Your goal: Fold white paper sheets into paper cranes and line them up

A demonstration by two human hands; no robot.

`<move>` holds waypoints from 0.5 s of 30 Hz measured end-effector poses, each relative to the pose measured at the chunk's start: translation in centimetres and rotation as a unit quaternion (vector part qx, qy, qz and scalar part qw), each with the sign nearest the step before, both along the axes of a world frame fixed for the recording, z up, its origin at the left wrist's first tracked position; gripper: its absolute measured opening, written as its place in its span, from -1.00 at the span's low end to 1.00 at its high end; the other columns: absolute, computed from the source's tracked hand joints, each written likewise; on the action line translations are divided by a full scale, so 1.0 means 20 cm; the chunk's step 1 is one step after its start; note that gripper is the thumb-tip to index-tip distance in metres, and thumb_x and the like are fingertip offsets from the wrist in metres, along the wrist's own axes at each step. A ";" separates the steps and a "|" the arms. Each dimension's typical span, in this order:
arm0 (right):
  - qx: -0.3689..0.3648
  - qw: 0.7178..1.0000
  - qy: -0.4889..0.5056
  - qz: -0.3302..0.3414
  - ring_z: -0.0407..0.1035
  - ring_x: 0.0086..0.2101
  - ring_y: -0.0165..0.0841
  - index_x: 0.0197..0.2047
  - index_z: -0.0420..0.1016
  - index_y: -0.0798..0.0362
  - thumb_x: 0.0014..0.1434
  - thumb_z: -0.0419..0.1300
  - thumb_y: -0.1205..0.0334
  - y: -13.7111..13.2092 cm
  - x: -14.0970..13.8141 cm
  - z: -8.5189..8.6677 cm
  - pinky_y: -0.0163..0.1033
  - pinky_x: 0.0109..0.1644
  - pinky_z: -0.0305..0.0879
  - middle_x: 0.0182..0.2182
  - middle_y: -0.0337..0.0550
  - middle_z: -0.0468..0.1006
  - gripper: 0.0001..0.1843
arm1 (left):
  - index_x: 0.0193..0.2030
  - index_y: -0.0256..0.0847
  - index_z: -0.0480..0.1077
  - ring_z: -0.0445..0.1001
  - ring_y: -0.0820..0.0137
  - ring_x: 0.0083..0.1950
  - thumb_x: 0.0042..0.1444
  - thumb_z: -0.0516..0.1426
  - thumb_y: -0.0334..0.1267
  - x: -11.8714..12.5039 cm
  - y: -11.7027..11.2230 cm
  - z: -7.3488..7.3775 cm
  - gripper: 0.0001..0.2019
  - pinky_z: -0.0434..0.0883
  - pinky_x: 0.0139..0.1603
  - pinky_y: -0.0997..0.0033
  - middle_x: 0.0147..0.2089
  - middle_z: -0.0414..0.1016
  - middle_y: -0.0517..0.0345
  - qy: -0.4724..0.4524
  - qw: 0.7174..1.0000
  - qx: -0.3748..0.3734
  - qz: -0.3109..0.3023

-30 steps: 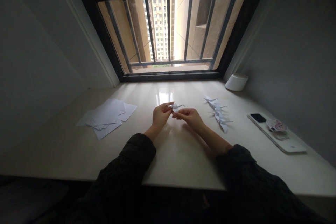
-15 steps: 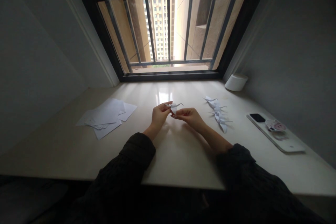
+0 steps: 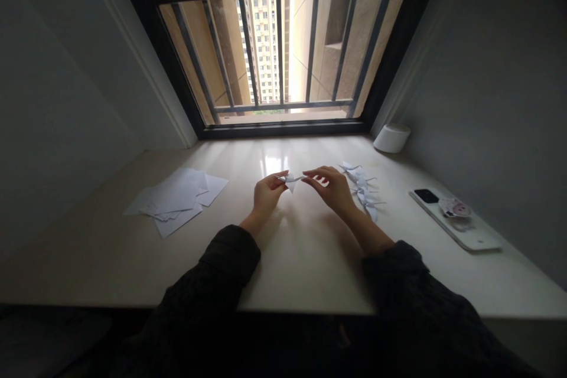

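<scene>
A small folded white paper crane [image 3: 291, 181] hangs a little above the pale desk [image 3: 301, 260] in the middle of the view. My left hand [image 3: 267, 194] pinches its left end between thumb and forefinger. At the crane's right tip, my right hand [image 3: 332, 186] pinches the thin point, its other fingers spread. Both forearms wear dark sleeves.
A loose stack of white paper sheets [image 3: 177, 199] lies at the left. Several finished paper cranes [image 3: 362, 190] lie just right of my right hand. A white phone [image 3: 454, 220] lies at the right edge, a white round container [image 3: 391, 137] by the barred window [image 3: 279, 53].
My right hand has shifted from under the crane to its right tip, and its fingers have spread. The crane now stretches between both hands. The view has drifted slightly.
</scene>
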State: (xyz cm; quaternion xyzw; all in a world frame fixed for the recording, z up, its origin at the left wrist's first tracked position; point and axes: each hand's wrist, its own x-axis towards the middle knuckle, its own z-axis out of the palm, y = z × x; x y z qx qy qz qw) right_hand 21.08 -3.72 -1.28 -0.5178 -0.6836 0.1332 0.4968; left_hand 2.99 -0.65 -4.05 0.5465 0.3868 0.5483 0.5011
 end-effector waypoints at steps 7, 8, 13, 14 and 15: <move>0.003 1.000 -0.030 -0.001 0.36 -0.34 -0.26 -0.30 0.61 -0.09 0.08 0.25 -0.01 0.02 0.02 -0.03 -0.13 -0.25 0.28 -0.36 -0.13 0.58 -0.78 | -0.04 -0.15 0.50 0.57 0.27 -0.16 -0.05 0.28 -0.26 -0.02 -0.01 -0.01 -0.63 0.47 -0.07 0.25 -0.15 0.60 0.02 0.120 0.990 0.068 0.016; 0.000 1.000 -0.031 0.002 0.36 -0.35 -0.26 -0.31 0.61 -0.08 0.08 0.25 -0.01 0.03 0.02 -0.03 -0.13 -0.26 0.29 -0.36 -0.12 0.58 -0.78 | -0.05 -0.14 0.50 0.57 0.28 -0.17 -0.05 0.27 -0.26 -0.02 -0.01 -0.01 -0.64 0.47 -0.09 0.26 -0.15 0.60 0.03 0.136 0.988 0.076 0.023; -0.012 0.999 -0.036 0.009 0.35 -0.36 -0.28 -0.34 0.59 -0.06 0.08 0.25 0.00 0.03 0.02 -0.03 -0.14 -0.26 0.28 -0.36 -0.13 0.58 -0.79 | -0.10 -0.08 0.53 0.55 0.33 -0.25 -0.04 0.27 -0.25 -0.02 -0.02 0.00 -0.70 0.45 -0.19 0.35 -0.18 0.60 0.09 0.181 0.977 0.098 0.046; -0.011 0.999 -0.043 0.010 0.35 -0.35 -0.27 -0.34 0.59 -0.06 0.08 0.25 0.01 0.03 0.02 -0.03 -0.14 -0.26 0.28 -0.37 -0.13 0.57 -0.80 | -0.11 -0.07 0.54 0.54 0.33 -0.26 -0.04 0.27 -0.25 -0.02 -0.02 0.00 -0.71 0.45 -0.20 0.36 -0.17 0.60 0.10 0.184 0.977 0.101 0.049; -0.008 0.999 -0.052 0.011 0.35 -0.34 -0.26 -0.35 0.59 -0.06 0.09 0.25 0.03 0.03 0.03 -0.03 -0.14 -0.26 0.28 -0.37 -0.13 0.57 -0.81 | -0.12 -0.07 0.54 0.54 0.34 -0.27 -0.05 0.27 -0.25 -0.02 -0.02 0.00 -0.72 0.44 -0.21 0.36 -0.16 0.60 0.10 0.186 0.976 0.102 0.050</move>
